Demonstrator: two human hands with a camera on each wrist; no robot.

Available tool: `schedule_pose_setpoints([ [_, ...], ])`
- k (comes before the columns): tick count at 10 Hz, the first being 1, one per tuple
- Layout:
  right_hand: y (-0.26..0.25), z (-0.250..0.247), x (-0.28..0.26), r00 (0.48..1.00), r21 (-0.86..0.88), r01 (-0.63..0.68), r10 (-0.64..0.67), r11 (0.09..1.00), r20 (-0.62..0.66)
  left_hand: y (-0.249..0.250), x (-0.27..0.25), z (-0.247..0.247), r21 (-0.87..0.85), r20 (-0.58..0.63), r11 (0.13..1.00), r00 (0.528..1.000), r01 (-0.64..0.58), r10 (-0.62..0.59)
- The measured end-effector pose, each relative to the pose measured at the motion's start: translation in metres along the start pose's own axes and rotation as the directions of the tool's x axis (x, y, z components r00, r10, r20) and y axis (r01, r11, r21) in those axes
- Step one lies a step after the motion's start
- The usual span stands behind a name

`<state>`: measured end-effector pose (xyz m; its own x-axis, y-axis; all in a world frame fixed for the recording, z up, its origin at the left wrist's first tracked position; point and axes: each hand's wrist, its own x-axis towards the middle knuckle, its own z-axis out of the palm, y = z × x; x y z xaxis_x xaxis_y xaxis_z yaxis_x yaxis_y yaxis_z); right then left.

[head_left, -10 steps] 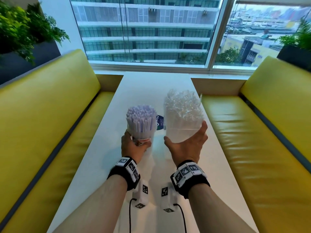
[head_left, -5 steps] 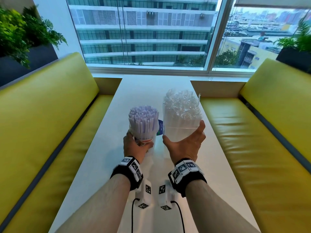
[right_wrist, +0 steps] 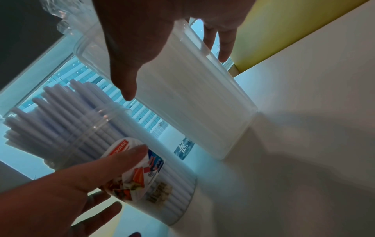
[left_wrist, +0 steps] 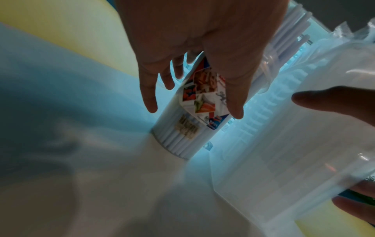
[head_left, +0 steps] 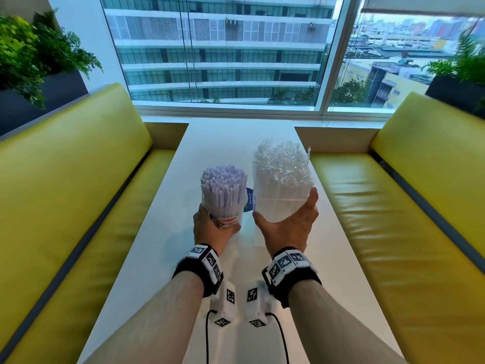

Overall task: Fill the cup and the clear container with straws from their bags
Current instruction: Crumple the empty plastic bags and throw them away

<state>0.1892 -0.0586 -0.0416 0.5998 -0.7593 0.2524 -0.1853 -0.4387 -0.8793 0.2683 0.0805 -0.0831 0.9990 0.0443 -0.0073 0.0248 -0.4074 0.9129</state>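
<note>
A clear labelled cup [head_left: 223, 206] packed with pale lilac straws [head_left: 223, 179] stands on the white table [head_left: 236, 137]. My left hand [head_left: 212, 227] holds it low down, thumb on the label [right_wrist: 129, 162] and fingers round the back. Right of it stands the clear rectangular container [head_left: 283, 203], filled with wrapped straws whose crinkled clear wrappers [head_left: 280, 158] stick out of the top. My right hand [head_left: 286, 229] spans its near side, thumb on the left wall and fingers on the right wall. The left wrist view shows the cup [left_wrist: 192, 125] upright on the table, beside the container [left_wrist: 284, 152].
A small blue label [head_left: 250, 199] shows between cup and container. Yellow benches [head_left: 78, 193] [head_left: 406, 206] flank the narrow table. A window [head_left: 223, 48] closes the far end, with planters [head_left: 31, 61] at both back corners. Cables [head_left: 207, 337] hang from my wrist units over the near table.
The view has shifted slightly. Both hands stay on the cup and the container, which have barely moved.
</note>
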Motion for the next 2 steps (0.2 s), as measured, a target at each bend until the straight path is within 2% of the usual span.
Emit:
schedule_pose_setpoints([
  [2, -0.015, -0.018, -0.002, 0.999, 0.026, -0.026, 0.025, 0.999, 0.019, 0.019, -0.010, -0.020, 0.216, 0.043, 0.976, 0.999, -0.035, 0.026],
])
